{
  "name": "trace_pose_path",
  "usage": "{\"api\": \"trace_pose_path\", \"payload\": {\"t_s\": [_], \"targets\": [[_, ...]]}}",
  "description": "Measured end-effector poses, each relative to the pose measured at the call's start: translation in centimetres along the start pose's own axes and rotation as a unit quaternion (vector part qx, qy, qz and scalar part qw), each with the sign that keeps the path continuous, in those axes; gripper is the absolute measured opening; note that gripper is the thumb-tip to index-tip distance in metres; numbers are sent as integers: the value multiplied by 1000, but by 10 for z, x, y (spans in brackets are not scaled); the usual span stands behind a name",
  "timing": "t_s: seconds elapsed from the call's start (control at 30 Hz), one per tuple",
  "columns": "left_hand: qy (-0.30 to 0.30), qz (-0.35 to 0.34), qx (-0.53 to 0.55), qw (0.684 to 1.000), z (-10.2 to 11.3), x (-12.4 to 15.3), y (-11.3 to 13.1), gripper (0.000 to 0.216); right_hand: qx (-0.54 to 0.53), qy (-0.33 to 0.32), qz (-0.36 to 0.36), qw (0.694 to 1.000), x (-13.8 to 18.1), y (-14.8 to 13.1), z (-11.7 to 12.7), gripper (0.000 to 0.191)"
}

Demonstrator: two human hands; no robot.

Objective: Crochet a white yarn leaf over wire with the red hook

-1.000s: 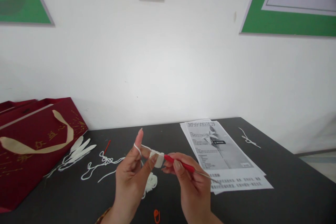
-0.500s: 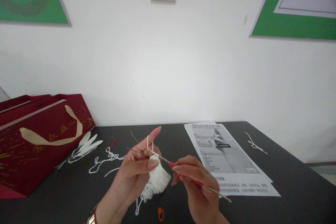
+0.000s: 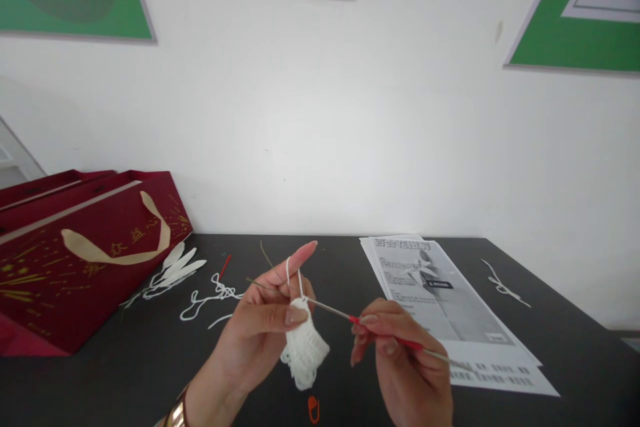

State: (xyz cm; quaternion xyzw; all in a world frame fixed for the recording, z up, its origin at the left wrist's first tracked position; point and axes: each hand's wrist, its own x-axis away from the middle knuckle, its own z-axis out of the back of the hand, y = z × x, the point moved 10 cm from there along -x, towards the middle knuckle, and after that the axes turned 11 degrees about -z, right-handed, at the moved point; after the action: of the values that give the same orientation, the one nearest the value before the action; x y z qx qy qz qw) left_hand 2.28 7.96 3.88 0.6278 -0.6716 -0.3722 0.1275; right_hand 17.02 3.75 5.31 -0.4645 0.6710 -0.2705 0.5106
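Shift since half a second ago: right hand [image 3: 415, 363] and crochet hook [image 3: 327, 308] stand farther from the left hand [image 3: 250, 333], baring more metal shaft; the view has swung leftward.
Stitch marker [image 3: 313, 408]: orange, safety-pin shaped, probably smooth plastic, lying nearest on the dark tabletop [image 3: 100, 393].
Right hand: thumb and fingers pinching the red grip, pencil-fashion.
Crochet hook: slim, straight, metal at both ends of the grip; likely light, rigid and slick, so best held by the red part.
Left hand: thumb pinching the crocheted piece [image 3: 310, 347] against the fingers, index finger extended under a loop of working yarn [image 3: 288, 273].
Crocheted piece: hanging below the left thumb, the hook's shaft at its top; white, close-stitched, flaring downward. Should be very light, soft and stretchy, easily pulled out of shape; hold just under the top stitches.
Thin wires [image 3: 267, 257]: brownish-green, bendable-looking, poking past the left fingers.
Loose yarn [image 3: 215, 295]: limp white tangle beside a red needle-like stick [image 3: 225, 267].
Petals [image 3: 180, 267]: white, slender, pointed.
Paper sheets [image 3: 470, 320]: flat, printed, overlapping.
Gift bag [image 3: 100, 240]: maroon, creased, ribbon-handled.
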Motion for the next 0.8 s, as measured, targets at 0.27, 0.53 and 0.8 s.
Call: {"api": "trace_pose_path", "payload": {"t_s": [0.27,0.53,0.8], "targets": [[-30,40,59,997,-5,1,-4,68,28,-30,23,999,-2,-12,-4,13],[-39,77,77,993,-5,0,-12,69,-66,-72,-49,994,-9,2,-3,12],[-85,79,22,993,-12,5,-13,60,-256,-29,-244,935,-10,47,-3,11]]}}
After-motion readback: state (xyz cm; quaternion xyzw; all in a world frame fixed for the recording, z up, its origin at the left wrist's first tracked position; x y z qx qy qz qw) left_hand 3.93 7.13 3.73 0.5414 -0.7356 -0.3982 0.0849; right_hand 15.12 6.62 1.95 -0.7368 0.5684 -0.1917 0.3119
